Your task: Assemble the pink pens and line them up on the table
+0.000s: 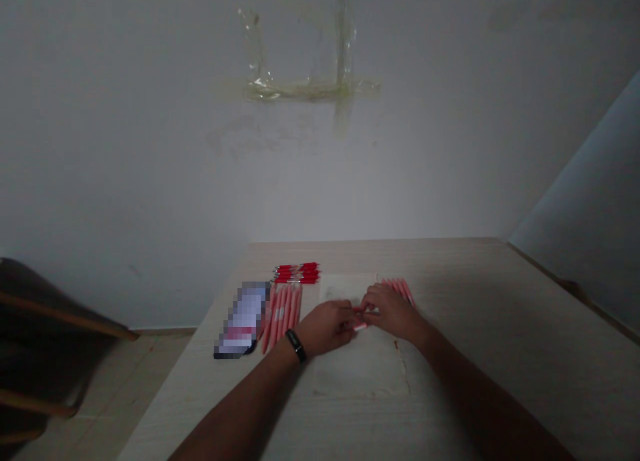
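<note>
Over a pale sheet (360,367), my left hand (326,326) and my right hand (393,312) meet with fingers closed. A slim red pen (357,309) runs between their fingertips, partly hidden by them. Just below it shows a small pink and white piece (361,326), too small to make out. To the left of my left hand lies a row of pink pen-like sticks (283,311). Beyond it is a stack of red pens (297,273) with silvery parts. More pink sticks (400,289) lie behind my right hand, partly covered by it.
A phone (245,317) with a blurred-out screen lies at the table's left. The wooden table (465,267) meets a white wall (425,147) bearing strips of tape (300,91). A dark chair (40,341) stands at the far left.
</note>
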Tool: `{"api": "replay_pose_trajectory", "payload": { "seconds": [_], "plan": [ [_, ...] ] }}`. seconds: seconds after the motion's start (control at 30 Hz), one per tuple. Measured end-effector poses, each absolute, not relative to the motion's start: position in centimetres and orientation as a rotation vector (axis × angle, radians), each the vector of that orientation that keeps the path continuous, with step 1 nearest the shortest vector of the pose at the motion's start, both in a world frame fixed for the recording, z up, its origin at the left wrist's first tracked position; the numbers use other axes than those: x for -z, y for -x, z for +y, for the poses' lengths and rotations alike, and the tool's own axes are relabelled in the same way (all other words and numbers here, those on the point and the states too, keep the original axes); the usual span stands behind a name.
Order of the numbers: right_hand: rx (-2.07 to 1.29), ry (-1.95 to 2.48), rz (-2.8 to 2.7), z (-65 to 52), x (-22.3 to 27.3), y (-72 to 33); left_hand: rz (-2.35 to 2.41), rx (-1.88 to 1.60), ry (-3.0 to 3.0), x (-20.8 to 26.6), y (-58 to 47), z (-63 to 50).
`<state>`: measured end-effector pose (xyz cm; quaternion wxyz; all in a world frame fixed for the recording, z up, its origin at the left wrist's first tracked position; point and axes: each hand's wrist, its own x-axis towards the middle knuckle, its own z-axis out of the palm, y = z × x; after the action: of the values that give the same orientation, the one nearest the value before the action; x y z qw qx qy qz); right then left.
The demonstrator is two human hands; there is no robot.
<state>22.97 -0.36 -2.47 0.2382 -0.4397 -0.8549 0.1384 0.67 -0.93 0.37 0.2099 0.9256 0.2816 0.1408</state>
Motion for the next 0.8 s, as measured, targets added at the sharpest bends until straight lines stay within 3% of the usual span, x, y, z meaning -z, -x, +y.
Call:
{"api": "replay_pose_trajectory", "payload": {
  "seconds": [0.3,0.8],
  "plan": [
    [-0.348,1.237,-2.355,-0.32,2.66,-22.82,0.729,-0.385,-2.611,0.54,-0.88,-0.85],
    [-0.413,1.236,-2.363,-0.49,2.44,-22.59,1.251,-0.531,-2.413,-0.08,-0.35,-0.35]
  ]
}}
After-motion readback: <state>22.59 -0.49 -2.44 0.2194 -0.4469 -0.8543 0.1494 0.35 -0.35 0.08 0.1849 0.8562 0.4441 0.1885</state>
